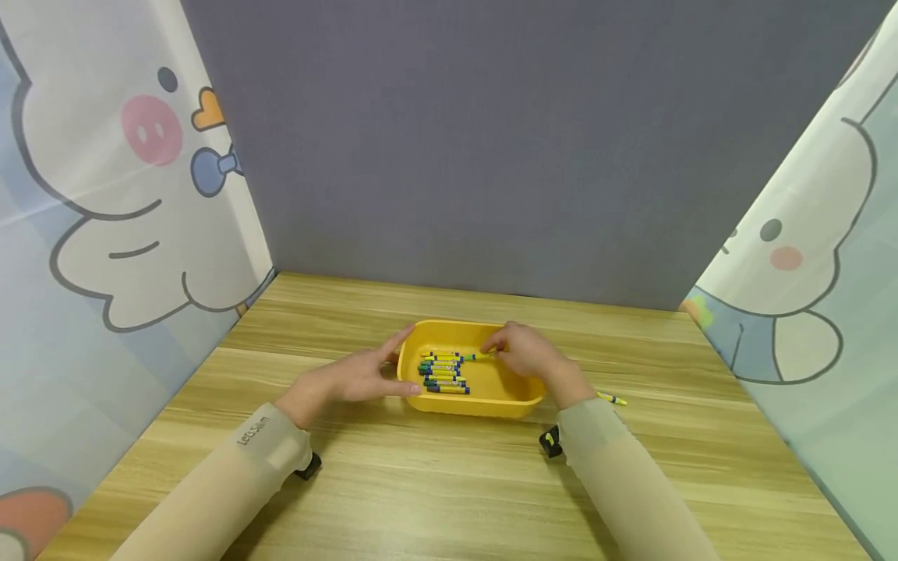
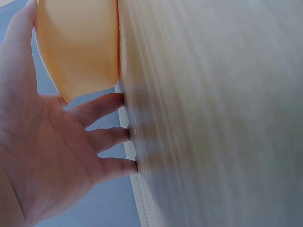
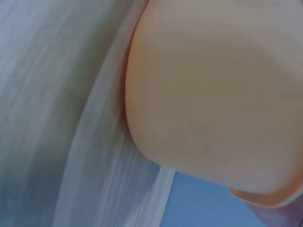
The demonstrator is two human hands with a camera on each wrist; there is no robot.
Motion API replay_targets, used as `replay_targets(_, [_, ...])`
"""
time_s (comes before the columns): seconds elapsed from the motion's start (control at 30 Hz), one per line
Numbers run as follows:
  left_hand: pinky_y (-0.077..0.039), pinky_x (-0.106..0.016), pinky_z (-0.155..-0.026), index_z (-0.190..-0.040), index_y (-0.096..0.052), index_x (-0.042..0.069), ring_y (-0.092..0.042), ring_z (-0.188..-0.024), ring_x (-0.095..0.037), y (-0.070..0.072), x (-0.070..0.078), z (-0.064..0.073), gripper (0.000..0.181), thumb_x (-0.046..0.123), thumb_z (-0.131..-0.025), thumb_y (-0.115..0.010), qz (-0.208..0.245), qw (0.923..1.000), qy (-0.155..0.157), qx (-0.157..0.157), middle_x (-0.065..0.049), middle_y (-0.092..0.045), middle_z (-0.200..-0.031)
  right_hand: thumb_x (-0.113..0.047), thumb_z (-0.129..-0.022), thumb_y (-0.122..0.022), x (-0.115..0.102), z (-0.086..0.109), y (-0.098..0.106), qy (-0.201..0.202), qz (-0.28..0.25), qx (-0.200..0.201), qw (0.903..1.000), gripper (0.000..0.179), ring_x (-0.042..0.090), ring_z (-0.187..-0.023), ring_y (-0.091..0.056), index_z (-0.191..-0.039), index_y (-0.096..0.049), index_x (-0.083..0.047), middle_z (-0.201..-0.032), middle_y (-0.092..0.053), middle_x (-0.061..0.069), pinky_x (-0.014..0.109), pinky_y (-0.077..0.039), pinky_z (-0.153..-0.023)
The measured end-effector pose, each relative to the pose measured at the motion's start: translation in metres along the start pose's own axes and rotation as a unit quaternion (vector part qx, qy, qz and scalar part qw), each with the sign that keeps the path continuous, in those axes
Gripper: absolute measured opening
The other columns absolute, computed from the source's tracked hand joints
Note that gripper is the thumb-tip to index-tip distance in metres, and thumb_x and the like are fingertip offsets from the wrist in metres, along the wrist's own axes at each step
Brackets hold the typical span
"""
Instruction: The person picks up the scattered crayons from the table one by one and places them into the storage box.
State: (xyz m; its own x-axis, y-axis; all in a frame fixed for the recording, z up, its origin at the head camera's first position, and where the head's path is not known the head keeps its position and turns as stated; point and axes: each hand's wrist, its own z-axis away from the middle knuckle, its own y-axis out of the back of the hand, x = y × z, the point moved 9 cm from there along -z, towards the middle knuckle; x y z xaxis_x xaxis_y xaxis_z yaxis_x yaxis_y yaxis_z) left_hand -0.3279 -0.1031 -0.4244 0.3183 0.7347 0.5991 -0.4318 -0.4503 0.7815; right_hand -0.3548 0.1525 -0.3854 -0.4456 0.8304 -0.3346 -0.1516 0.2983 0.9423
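A yellow tray (image 1: 505, 401) stands on the wooden table, with several yellow marker pens (image 1: 447, 389) laid side by side in its left half; their ends are blue and green. My left hand (image 1: 361, 375) spans the tray's left end, thumb on the near rim and index finger by the far corner. In the left wrist view its other fingers (image 2: 109, 139) reach down to the table, spread and fairly straight. My right hand (image 1: 528, 351) reaches over the tray's right end and pinches a yellow-green marker pen (image 1: 486, 356) beside the row. The tray wall hides most of that hand in the right wrist view.
One more marker pen (image 1: 612, 398) lies on the table (image 1: 421, 491) just right of the tray, beside my right forearm. A grey panel (image 1: 477, 156) rises behind the table. Printed cartoon cloths (image 1: 140, 195) hang at both sides.
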Motion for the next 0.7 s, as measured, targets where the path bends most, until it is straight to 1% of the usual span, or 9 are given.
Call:
replay_targets(0.1, [-0.032, -0.072, -0.129, -0.176, 0.003, 0.047, -0.049, -0.154, -0.048, 0.0, 0.0, 0.0, 0.12, 0.082, -0.089, -0.072, 0.0, 1.0, 0.0, 0.0, -0.016, -0.055, -0.166, -0.002, -0.104, -0.064, -0.003, -0.002, -0.002, 0.007, 0.011, -0.003, 0.9999, 0.029, 0.029, -0.114, -0.072, -0.122, -0.084, -0.013, -0.123, -0.078, 0.01, 0.05, -0.058, -0.109])
replay_targets(0.2, [-0.032, -0.072, -0.129, -0.175, 0.003, 0.048, -0.049, -0.155, -0.048, 0.0, 0.0, 0.0, 0.12, 0.082, -0.089, -0.072, 0.0, 1.0, 0.0, 0.0, -0.016, -0.055, -0.166, -0.003, -0.103, -0.066, -0.004, -0.003, -0.006, 0.004, 0.022, -0.009, 0.9997, 0.029, 0.022, -0.103, -0.072, -0.122, -0.085, -0.015, -0.117, -0.082, 0.006, 0.046, -0.06, -0.102])
replay_targets(0.27, [-0.032, -0.072, -0.129, -0.175, 0.003, 0.048, -0.049, -0.154, -0.048, 0.0, 0.0, 0.0, 0.12, 0.082, -0.089, -0.072, -0.001, 1.0, 0.0, 0.0, -0.016, -0.055, -0.166, -0.004, -0.103, -0.068, -0.005, -0.004, -0.01, 0.002, 0.032, -0.014, 0.9994, 0.029, 0.017, -0.092, -0.067, -0.123, -0.085, -0.017, -0.111, -0.082, 0.003, 0.042, -0.06, -0.095])
replay_targets(0.33, [-0.033, -0.072, -0.128, -0.175, 0.003, 0.048, -0.05, -0.154, -0.048, 0.0, -0.001, -0.001, 0.12, 0.082, -0.089, -0.072, -0.002, 1.0, 0.001, 0.001, -0.016, -0.056, -0.165, -0.006, -0.103, -0.069, -0.004, -0.005, -0.013, -0.001, 0.041, -0.016, 0.999, 0.029, 0.014, -0.086, -0.063, -0.123, -0.084, -0.018, -0.108, -0.082, 0.001, 0.039, -0.059, -0.09])
replay_targets(0.43, [-0.034, -0.072, -0.128, -0.176, 0.003, 0.048, -0.05, -0.153, -0.048, 0.0, -0.001, -0.001, 0.12, 0.083, -0.089, -0.072, -0.004, 1.0, 0.0, 0.003, -0.016, -0.057, -0.165, -0.007, -0.103, -0.071, -0.004, -0.005, -0.014, -0.006, 0.047, -0.012, 0.9988, 0.028, 0.012, -0.086, -0.062, -0.124, -0.084, -0.02, -0.108, -0.082, 0.0, 0.039, -0.06, -0.089])
replay_targets(0.63, [-0.032, -0.073, -0.128, -0.176, 0.003, 0.047, -0.049, -0.153, -0.05, -0.001, -0.003, -0.002, 0.121, 0.084, -0.088, -0.071, -0.003, 1.0, -0.001, 0.002, -0.016, -0.056, -0.166, -0.008, -0.104, -0.071, -0.003, -0.006, -0.015, -0.017, 0.05, -0.011, 0.9985, 0.028, 0.016, -0.097, -0.068, -0.125, -0.084, -0.021, -0.117, -0.083, 0.001, 0.044, -0.061, -0.098])
replay_targets(0.7, [-0.032, -0.074, -0.128, -0.176, 0.003, 0.047, -0.049, -0.154, -0.05, -0.001, -0.003, -0.002, 0.12, 0.084, -0.088, -0.071, -0.002, 1.0, -0.001, 0.002, -0.016, -0.055, -0.166, -0.008, -0.104, -0.071, -0.003, -0.005, -0.015, -0.017, 0.049, -0.012, 0.9986, 0.028, 0.017, -0.099, -0.07, -0.126, -0.084, -0.02, -0.117, -0.082, 0.002, 0.045, -0.061, -0.1])
